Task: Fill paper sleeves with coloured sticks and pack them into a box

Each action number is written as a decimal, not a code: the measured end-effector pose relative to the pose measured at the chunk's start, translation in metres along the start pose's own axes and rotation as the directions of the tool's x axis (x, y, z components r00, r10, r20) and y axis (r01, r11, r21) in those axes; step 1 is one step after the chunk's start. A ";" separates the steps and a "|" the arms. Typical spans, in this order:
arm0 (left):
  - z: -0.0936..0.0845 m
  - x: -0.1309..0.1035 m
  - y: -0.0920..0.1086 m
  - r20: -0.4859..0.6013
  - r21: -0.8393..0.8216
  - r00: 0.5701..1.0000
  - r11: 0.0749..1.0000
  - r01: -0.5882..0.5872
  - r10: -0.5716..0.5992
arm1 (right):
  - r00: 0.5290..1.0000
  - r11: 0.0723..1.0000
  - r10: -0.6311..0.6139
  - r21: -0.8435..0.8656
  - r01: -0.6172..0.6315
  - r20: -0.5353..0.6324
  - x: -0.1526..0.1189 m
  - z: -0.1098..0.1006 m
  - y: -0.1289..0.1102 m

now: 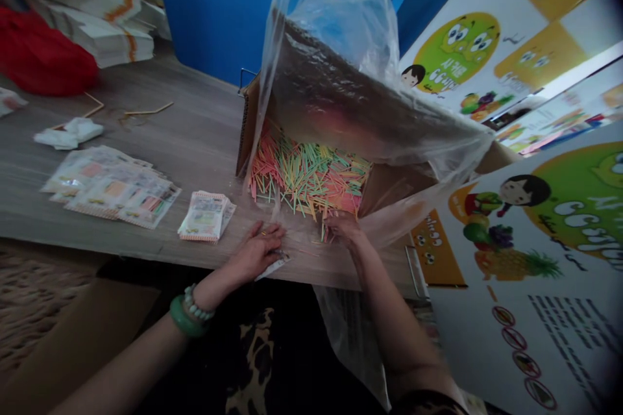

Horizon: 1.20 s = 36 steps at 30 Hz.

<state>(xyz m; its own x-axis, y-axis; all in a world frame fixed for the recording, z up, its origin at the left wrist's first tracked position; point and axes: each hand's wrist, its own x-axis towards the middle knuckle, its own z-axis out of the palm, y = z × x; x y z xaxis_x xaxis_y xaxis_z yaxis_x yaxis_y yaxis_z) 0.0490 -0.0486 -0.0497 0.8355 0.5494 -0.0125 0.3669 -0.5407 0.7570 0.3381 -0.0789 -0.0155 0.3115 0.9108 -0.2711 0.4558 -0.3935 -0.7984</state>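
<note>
A plastic-lined cardboard box lies tipped with its mouth toward me, full of thin pink, green, yellow and orange candy sticks [311, 175]. At the front of the pile my right hand [344, 230] is closed around a small bunch of these sticks. My left hand [259, 251] is low at the table's front edge, its fingers bent over a small printed packet [275, 264]; most of that packet is hidden under the hand. To its left lies a neat stack of flat printed packets [204, 217]. Further left, filled clear packets [114, 188] are fanned out in overlapping rows.
Clear plastic liner [335, 71] drapes over the box [248, 123] and hangs past the table edge. A crumpled white wrapper [71, 134], loose bent strips [148, 110] and a red bag [43, 54] sit at left. Large printed cartons [525, 311] stand at right, by a blue panel [214, 12].
</note>
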 end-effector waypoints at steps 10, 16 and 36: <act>-0.001 -0.001 -0.001 0.002 -0.038 1.000 0.999 0.007 -0.007 | 0.989 0.969 0.120 -0.205 -0.135 -0.083 -0.003 0.008 0.005; 0.002 -0.001 -0.006 0.005 -0.001 1.000 1.000 -0.005 0.005 | 0.996 0.892 -0.085 -0.448 0.067 -0.020 -0.048 0.008 -0.006; 0.006 -0.024 0.031 0.051 0.284 0.999 0.959 -0.019 0.005 | 0.995 0.766 0.003 -0.639 0.061 0.098 -0.075 0.055 -0.037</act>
<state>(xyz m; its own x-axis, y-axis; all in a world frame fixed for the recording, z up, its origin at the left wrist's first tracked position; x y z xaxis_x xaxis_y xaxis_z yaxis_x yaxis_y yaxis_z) 0.0435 -0.0828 -0.0298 0.8568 0.5139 -0.0420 0.4520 -0.7094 0.5408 0.2520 -0.1256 0.0050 0.2296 0.9176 -0.3244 0.9014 -0.3262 -0.2846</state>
